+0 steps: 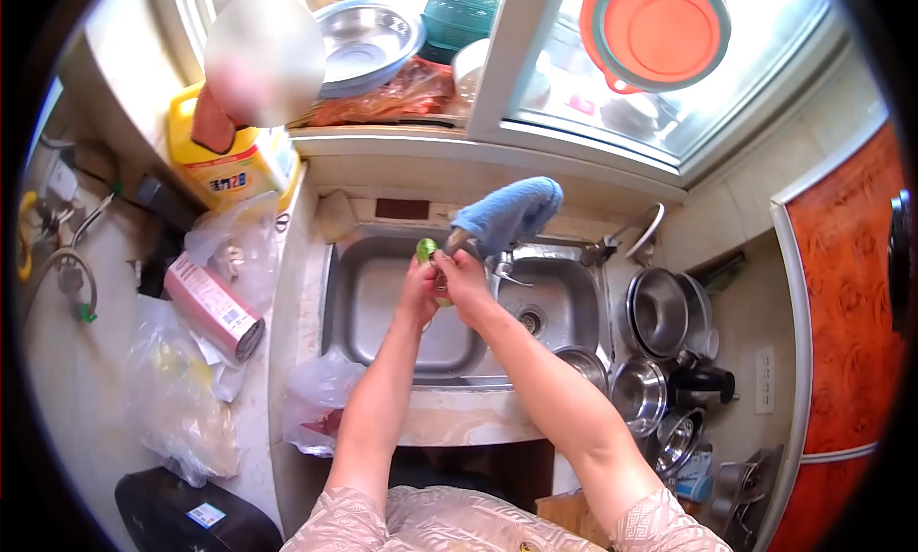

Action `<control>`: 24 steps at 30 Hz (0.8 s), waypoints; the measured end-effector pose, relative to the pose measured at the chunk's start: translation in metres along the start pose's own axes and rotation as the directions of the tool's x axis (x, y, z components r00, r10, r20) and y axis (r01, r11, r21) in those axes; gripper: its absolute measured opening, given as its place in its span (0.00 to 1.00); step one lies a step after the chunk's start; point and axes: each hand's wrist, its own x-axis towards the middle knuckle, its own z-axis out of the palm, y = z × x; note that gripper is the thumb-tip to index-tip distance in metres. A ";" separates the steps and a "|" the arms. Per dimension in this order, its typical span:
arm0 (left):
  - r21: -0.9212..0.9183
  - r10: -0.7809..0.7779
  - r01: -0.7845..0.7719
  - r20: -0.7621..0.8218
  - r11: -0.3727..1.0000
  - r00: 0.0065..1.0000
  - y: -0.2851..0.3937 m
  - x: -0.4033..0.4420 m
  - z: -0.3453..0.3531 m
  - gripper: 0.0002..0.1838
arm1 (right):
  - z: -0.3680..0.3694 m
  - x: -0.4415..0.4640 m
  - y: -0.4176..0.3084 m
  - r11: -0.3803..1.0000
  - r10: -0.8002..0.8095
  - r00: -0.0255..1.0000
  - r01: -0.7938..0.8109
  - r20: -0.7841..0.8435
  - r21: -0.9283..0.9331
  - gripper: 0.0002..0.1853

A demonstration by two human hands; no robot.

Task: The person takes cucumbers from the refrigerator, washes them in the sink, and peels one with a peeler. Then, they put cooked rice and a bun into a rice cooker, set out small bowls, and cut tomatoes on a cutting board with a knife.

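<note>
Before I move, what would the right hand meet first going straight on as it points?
The right hand would likely meet the green item at the left hand; depth is unclear, so they may already touch.

From my remote seat I list: left arm (379, 389) and right arm (559, 385), bare, extended, converging beyond the sink's (449, 383) front edge. Left hand (418, 286): fingers curled in a grip. Right hand (463, 282): just beside it, fingers bent, tips partly hidden.
</note>
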 end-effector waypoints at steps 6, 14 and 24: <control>0.262 0.066 -0.040 -0.090 0.964 0.994 -0.017 0.011 -0.025 0.12 | -0.014 -0.001 0.018 0.302 -0.796 0.559 0.701 0.234 -0.646 0.08; 0.605 0.136 0.019 -0.210 0.796 0.968 -0.013 0.028 -0.007 0.13 | -0.006 -0.005 0.013 0.934 -0.245 0.969 0.243 0.025 -0.263 0.10; 0.467 0.360 0.063 -0.755 0.882 0.548 -0.059 0.000 -0.049 0.33 | -0.014 -0.024 -0.007 0.979 0.187 0.920 -0.144 0.344 -0.146 0.09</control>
